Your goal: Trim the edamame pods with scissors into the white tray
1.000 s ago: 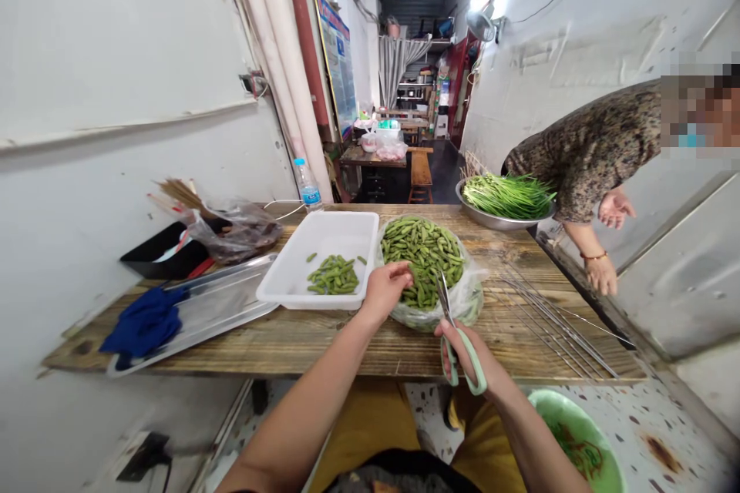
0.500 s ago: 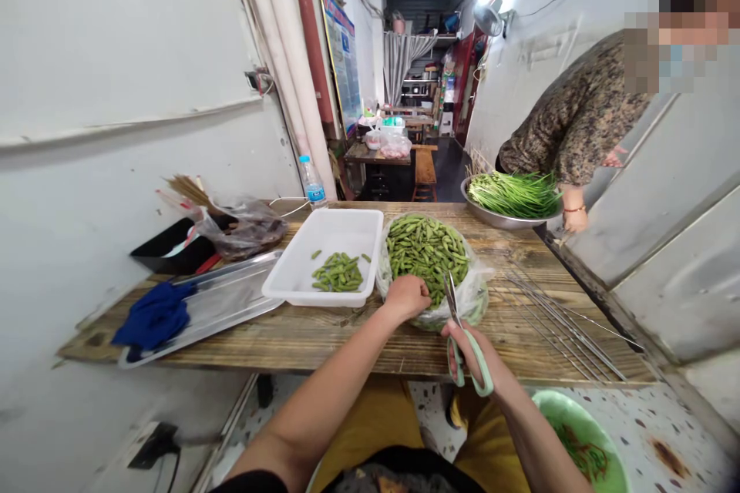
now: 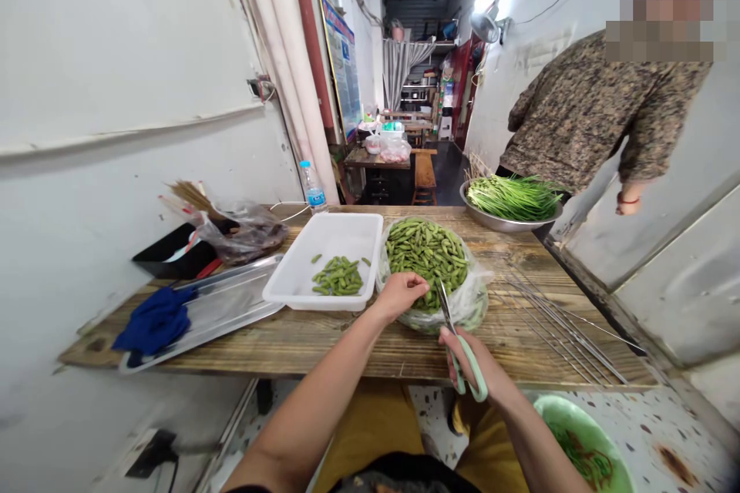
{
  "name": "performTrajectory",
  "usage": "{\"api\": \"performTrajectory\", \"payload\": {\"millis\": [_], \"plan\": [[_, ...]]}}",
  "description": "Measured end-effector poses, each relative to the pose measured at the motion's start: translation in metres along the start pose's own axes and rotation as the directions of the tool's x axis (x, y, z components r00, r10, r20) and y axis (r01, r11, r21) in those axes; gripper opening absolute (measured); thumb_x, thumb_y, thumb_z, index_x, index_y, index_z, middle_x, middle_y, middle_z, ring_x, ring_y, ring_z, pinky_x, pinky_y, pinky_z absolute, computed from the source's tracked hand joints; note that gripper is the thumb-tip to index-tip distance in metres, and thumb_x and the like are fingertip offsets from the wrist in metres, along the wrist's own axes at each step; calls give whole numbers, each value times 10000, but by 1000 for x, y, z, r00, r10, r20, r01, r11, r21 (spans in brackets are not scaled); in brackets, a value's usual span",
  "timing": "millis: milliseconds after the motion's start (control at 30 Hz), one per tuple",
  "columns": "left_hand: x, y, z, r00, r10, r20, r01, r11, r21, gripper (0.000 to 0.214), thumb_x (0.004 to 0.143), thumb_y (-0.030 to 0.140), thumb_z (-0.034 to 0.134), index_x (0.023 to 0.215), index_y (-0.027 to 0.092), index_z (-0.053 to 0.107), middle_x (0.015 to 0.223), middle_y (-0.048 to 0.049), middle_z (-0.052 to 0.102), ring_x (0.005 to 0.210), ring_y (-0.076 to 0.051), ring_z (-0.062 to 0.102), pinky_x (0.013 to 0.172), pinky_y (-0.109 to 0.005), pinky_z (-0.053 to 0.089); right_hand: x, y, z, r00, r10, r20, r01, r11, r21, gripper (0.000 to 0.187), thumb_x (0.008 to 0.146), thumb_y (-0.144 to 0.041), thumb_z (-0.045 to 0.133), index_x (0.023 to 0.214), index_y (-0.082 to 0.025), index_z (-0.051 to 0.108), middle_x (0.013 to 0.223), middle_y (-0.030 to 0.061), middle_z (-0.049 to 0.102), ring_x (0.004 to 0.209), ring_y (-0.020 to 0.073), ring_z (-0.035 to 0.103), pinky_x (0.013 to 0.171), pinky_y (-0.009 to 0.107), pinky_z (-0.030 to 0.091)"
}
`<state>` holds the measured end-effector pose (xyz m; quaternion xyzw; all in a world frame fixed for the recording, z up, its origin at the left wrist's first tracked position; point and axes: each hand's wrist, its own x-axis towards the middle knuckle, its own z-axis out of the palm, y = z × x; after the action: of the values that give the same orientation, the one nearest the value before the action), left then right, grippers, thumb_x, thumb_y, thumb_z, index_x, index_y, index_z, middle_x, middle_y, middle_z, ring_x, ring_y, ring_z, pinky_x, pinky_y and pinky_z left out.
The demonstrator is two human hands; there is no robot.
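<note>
My left hand (image 3: 403, 295) is closed in a pinch at the near left edge of a heap of green edamame pods (image 3: 425, 250). Whatever is between its fingertips cannot be told apart from the pods behind. The heap fills a clear plastic bag (image 3: 477, 289) with its rim folded open. Scissors (image 3: 472, 370) with pale green handles are in my right hand (image 3: 462, 350), their narrow blades pointing up and away, tips near my left fingertips. Left of the bag, a white plastic tray (image 3: 294, 269) holds a small pile of pods (image 3: 338, 277).
On the left lie a metal tray (image 3: 231, 316), a blue cloth (image 3: 156, 320) and a black box (image 3: 167, 254). Metal skewers (image 3: 563, 323) lie right. A bowl (image 3: 497, 222) of green stalks stands behind, near another person (image 3: 595, 108). A green basin (image 3: 618, 447) sits below.
The scissors and my right hand have shifted slightly left, bringing the tips closer to my left fingertips. The other person has straightened up and turned, their hand leaving the bowl's side.
</note>
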<state>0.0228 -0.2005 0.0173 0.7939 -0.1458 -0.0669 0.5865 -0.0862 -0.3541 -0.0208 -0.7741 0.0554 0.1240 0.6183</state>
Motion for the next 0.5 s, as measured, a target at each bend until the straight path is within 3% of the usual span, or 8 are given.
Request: {"api": "performTrajectory", "payload": {"millis": [267,500], "plan": [[-3,6,0,995,2,101,2,999,-41,129,721,243,598,739,117,617,631,-2,609,565,-88,481,569,-207,350,1,-4,-2,997,-76,10,76,994,-77,543,791,-720,397,802,-184,484,438,-69,446,344,94,451,342,196,377],[-3,6,-2,981,-39,192,58,994,-97,98,698,205,614,749,123,629,629,-3,639,598,-102,558,604,-211,402,9,5,0,998,-19,-55,17,999,-40,483,764,-688,484,743,-206,483,375,-89,357,269,98,378,258,205,326]]}}
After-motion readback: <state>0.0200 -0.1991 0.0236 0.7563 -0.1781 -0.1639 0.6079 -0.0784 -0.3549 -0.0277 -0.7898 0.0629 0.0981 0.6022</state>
